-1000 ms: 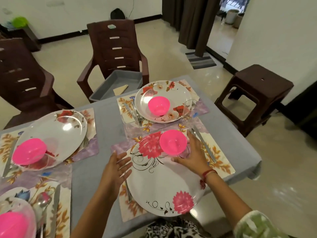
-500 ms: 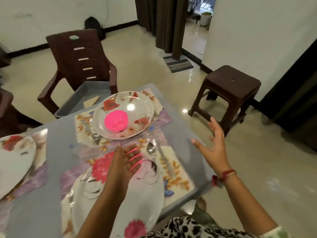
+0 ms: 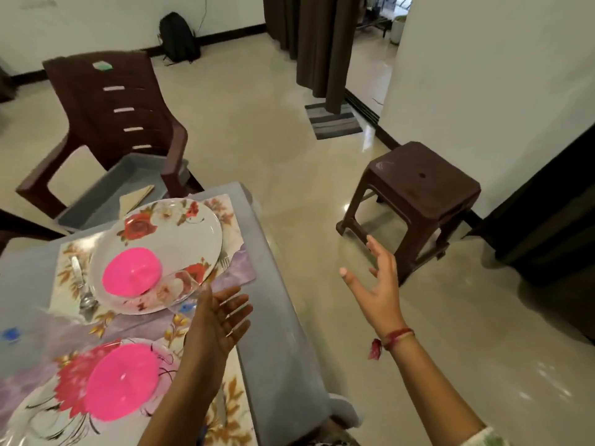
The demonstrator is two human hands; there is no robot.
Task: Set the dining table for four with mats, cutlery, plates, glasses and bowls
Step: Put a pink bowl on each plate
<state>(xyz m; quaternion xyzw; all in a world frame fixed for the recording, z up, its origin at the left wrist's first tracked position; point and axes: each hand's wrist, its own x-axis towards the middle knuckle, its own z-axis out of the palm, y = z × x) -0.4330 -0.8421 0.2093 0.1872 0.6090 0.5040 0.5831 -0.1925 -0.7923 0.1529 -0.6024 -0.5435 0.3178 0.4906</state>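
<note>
Two place settings show on the grey table (image 3: 277, 333). The far one has a floral plate (image 3: 193, 233) with a pink bowl (image 3: 132, 275) upturned on it, on a patterned mat (image 3: 235, 272), with a spoon (image 3: 84, 294) to its left and a clear glass (image 3: 180, 289) at its near edge. The near plate (image 3: 38, 413) carries another pink bowl (image 3: 122, 383). My left hand (image 3: 219, 320) hovers open, palm up, over the table between the settings, holding nothing. My right hand (image 3: 376, 284) is open in the air off the table's right edge.
A brown plastic chair (image 3: 106, 111) stands behind the table with a grey tray (image 3: 106, 194) on its seat. A brown stool (image 3: 418, 194) sits on the floor to the right. A black bag (image 3: 177, 37) leans at the far wall; curtains (image 3: 322, 43) hang by a doorway.
My left hand has lifted off the near pink bowl and turned palm up to the right. My right hand stays raised off the table. The view has swung further right.
</note>
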